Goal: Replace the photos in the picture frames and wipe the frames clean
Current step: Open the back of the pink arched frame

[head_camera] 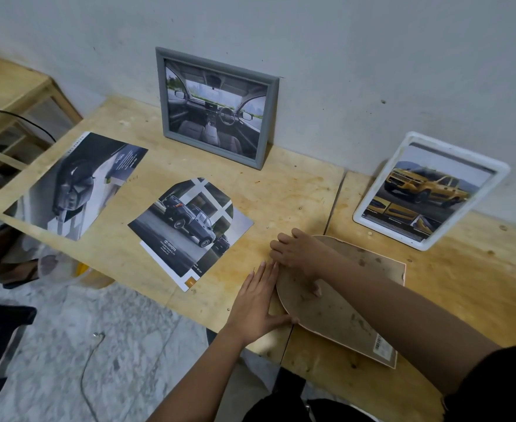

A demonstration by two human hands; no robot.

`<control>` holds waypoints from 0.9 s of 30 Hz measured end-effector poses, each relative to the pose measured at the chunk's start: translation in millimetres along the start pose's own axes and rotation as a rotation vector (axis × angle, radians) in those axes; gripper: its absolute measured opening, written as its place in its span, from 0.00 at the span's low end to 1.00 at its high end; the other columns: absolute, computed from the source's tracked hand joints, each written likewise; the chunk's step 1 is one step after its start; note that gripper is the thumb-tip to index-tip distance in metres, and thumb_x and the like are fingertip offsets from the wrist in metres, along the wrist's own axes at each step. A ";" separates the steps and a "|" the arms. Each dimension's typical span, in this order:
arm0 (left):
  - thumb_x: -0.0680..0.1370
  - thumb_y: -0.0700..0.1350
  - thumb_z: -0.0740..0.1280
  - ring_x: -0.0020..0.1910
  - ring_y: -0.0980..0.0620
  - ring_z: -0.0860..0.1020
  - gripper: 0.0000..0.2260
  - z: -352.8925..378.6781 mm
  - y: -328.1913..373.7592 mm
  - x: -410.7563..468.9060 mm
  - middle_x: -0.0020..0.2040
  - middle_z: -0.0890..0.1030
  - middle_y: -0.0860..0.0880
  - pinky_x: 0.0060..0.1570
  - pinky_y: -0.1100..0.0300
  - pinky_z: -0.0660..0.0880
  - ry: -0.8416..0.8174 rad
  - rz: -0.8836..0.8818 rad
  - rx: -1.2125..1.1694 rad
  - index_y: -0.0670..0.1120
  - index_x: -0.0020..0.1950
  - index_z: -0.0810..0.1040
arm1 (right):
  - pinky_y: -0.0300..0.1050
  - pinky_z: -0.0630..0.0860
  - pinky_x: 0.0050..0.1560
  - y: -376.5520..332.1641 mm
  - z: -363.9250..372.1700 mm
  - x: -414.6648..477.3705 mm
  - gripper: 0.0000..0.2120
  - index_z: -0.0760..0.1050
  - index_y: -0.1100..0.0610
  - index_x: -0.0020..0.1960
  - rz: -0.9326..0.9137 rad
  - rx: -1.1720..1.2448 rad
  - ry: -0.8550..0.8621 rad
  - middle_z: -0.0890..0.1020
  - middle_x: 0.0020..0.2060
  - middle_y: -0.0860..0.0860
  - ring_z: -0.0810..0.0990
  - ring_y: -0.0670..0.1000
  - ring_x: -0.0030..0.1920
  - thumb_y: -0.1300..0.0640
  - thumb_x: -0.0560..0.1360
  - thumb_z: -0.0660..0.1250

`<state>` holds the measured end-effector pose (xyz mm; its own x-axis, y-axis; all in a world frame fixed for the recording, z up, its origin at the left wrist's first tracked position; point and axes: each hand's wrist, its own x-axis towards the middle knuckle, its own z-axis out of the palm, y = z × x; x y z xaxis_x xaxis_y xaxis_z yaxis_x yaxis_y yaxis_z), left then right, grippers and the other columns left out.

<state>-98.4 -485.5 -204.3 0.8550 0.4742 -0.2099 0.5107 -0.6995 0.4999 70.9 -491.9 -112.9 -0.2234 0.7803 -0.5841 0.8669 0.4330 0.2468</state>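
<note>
left hand (pixel 255 303) flat, fingers straight, braces arched frame back (pixel 345 309) | right hand (pixel 299 251) fingers hooked on rim | risk: pry slip cracks it

Counter (pixel 281 190): pale plywood, matt, stained and scuffed. Backing board (pixel 348 312): brown fibreboard, dull, blotchy, barcode sticker at one corner. Prints (pixel 189 226): glossy paper. Grey frame (pixel 161 95): matt moulded finish. White frame (pixel 402 153): smooth plastic. Wall (pixel 372 41): flat grey paint, pitted.
</note>
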 end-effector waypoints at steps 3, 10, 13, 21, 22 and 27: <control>0.68 0.72 0.61 0.72 0.60 0.33 0.51 -0.4 0.3 0.3 0.76 0.41 0.55 0.72 0.62 0.33 -0.009 -0.006 0.002 0.48 0.77 0.39 | 0.47 0.63 0.59 -0.2 -0.7 -0.8 0.31 0.58 0.59 0.69 0.004 -0.003 0.008 0.62 0.67 0.54 0.60 0.54 0.67 0.55 0.71 0.68; 0.65 0.73 0.62 0.73 0.60 0.36 0.52 -2.1 1.3 0.5 0.78 0.45 0.53 0.74 0.60 0.37 -0.005 -0.020 -0.040 0.48 0.78 0.42 | 0.47 0.63 0.59 -0.1 -3.9 -1.4 0.32 0.58 0.58 0.70 0.006 -0.011 -0.002 0.62 0.67 0.53 0.60 0.54 0.67 0.53 0.71 0.69; 0.65 0.72 0.65 0.73 0.61 0.38 0.52 -2.4 0.7 1.3 0.78 0.48 0.54 0.75 0.59 0.39 0.012 -0.025 -0.061 0.49 0.78 0.44 | 0.47 0.63 0.59 1.0 -3.7 -2.5 0.32 0.57 0.57 0.70 0.003 -0.005 -0.002 0.61 0.68 0.53 0.60 0.55 0.67 0.53 0.72 0.68; 0.64 0.74 0.61 0.74 0.60 0.39 0.52 -2.6 0.6 0.6 0.78 0.47 0.54 0.75 0.58 0.39 0.002 -0.020 -0.040 0.49 0.78 0.44 | 0.47 0.63 0.58 0.2 -5.9 -2.6 0.31 0.59 0.59 0.68 -0.009 0.000 0.003 0.62 0.67 0.54 0.62 0.55 0.66 0.52 0.71 0.69; 0.64 0.74 0.60 0.74 0.60 0.39 0.52 -2.5 0.4 0.6 0.78 0.47 0.54 0.74 0.59 0.39 -0.001 -0.020 -0.036 0.49 0.78 0.44 | 0.47 0.64 0.58 0.3 -6.2 -2.9 0.31 0.59 0.59 0.68 -0.008 0.002 0.004 0.63 0.67 0.55 0.62 0.55 0.66 0.52 0.71 0.69; 0.63 0.77 0.57 0.74 0.59 0.37 0.54 -2.1 0.1 0.8 0.78 0.44 0.54 0.74 0.58 0.38 -0.024 -0.019 0.010 0.48 0.78 0.41 | 0.47 0.65 0.58 -0.5 -5.5 -1.5 0.29 0.61 0.60 0.68 -0.008 -0.001 0.001 0.64 0.66 0.56 0.63 0.55 0.65 0.53 0.72 0.68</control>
<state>-97.8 -484.1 -202.6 0.8468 0.4750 -0.2393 0.5279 -0.6956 0.4874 68.4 -490.9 -107.9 -0.2307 0.7772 -0.5855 0.8645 0.4398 0.2432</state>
